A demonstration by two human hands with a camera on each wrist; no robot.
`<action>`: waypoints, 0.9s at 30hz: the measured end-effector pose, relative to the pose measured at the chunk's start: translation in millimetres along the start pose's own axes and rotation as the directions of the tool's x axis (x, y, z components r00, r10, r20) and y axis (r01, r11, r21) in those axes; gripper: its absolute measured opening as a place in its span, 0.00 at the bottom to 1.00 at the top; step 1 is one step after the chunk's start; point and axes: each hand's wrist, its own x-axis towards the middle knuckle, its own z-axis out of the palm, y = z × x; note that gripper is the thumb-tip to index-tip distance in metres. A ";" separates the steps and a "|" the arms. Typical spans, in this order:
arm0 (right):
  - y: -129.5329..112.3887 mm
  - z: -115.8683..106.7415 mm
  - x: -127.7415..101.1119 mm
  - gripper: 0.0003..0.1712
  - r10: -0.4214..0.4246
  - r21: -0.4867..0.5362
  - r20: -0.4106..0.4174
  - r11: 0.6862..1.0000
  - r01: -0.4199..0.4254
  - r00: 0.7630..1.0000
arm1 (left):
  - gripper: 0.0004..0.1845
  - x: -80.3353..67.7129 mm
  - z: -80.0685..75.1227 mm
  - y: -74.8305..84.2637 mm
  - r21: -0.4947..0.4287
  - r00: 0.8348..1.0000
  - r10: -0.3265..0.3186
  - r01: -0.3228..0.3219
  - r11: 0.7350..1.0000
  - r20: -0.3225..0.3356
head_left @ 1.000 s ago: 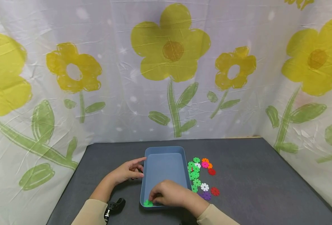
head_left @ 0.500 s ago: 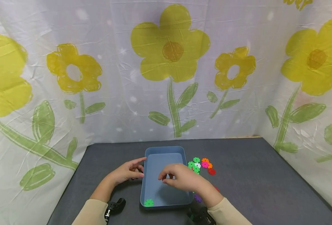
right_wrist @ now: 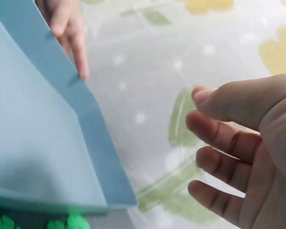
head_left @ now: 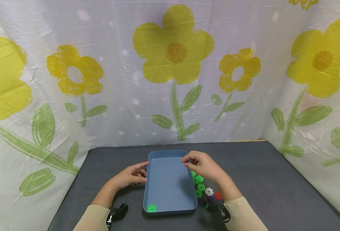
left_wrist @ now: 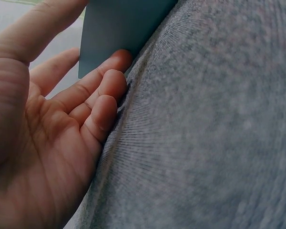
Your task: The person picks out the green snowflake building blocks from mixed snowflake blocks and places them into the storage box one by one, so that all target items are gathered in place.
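Observation:
A blue tray sits on the dark grey table, with one green snowflake disc in its near left corner. My left hand rests against the tray's left wall with relaxed fingers; the left wrist view shows its fingertips touching that wall. My right hand hovers by the tray's far right corner, above a pile of coloured discs. In the right wrist view my right hand is loosely curled and empty beside the tray.
Green, white and red discs lie just right of the tray, partly hidden by my right wrist. A flower-print cloth hangs behind and at both sides of the table. Black wrist straps show near the front edge.
My right hand left the green disc in the tray's near left corner, then lifted and moved away to the far right, over the disc pile. The left hand stayed put.

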 end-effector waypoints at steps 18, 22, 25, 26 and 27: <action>65.5 0.4 -1.8 0.12 0.290 0.007 -0.173 0.956 -0.294 0.941 | 0.43 -1.2 1.1 3.7 -0.002 1.000 -0.021 0.021 1.000 -0.004; 79.1 2.5 -5.1 0.16 0.308 -0.059 -0.175 0.945 -0.323 0.935 | 0.43 -0.9 1.0 2.5 -0.003 1.000 -0.022 0.022 1.000 -0.002; 89.1 4.1 -8.0 0.19 0.294 -0.169 -0.158 0.933 -0.319 0.943 | 0.43 -0.7 0.7 1.5 0.000 1.000 -0.022 0.022 1.000 -0.004; 92.0 4.8 -9.0 0.20 0.296 -0.211 -0.148 0.923 -0.322 0.944 | 0.43 -0.6 0.7 1.3 0.003 1.000 -0.022 0.022 1.000 -0.006; 94.2 5.4 -10.1 0.22 0.300 -0.250 -0.136 0.912 -0.326 0.944 | 0.43 -0.5 0.7 1.3 0.007 1.000 -0.020 0.020 1.000 -0.007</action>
